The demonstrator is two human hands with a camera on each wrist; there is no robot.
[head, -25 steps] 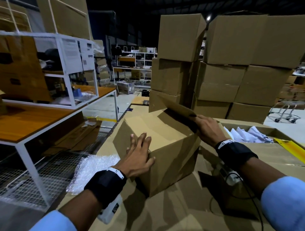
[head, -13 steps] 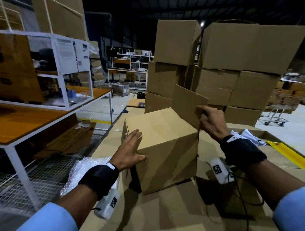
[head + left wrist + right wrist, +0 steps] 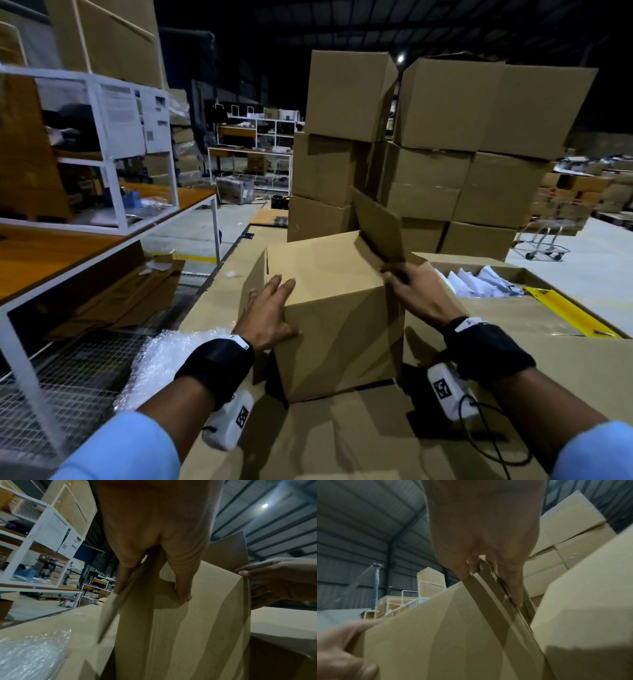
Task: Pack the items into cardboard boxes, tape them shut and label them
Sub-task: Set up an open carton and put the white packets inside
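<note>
A plain cardboard box (image 3: 335, 308) stands on a cardboard-covered surface (image 3: 342, 442) in front of me. My left hand (image 3: 270, 308) lies against its near left corner, fingers straight along the left side and thumb on the front face; the left wrist view shows this left hand (image 3: 154, 534) straddling a hanging side flap. My right hand (image 3: 407, 291) pinches the lower edge of the raised right flap (image 3: 376, 226), which stands upright. In the right wrist view the fingers (image 3: 513, 588) clamp the flap's edge (image 3: 496, 595). The box's inside is hidden.
Bubble wrap (image 3: 164, 363) lies at the left of the surface. An open carton with white packets (image 3: 479, 284) and a yellow strip (image 3: 565, 311) sits right. Stacked cartons (image 3: 428, 154) rise behind. A white-framed wooden table (image 3: 68, 246) stands left, a trolley (image 3: 544, 240) far right.
The right hand has lifted the flap from lying over the box top to standing upright. The left hand has slid from the front face to the left corner.
</note>
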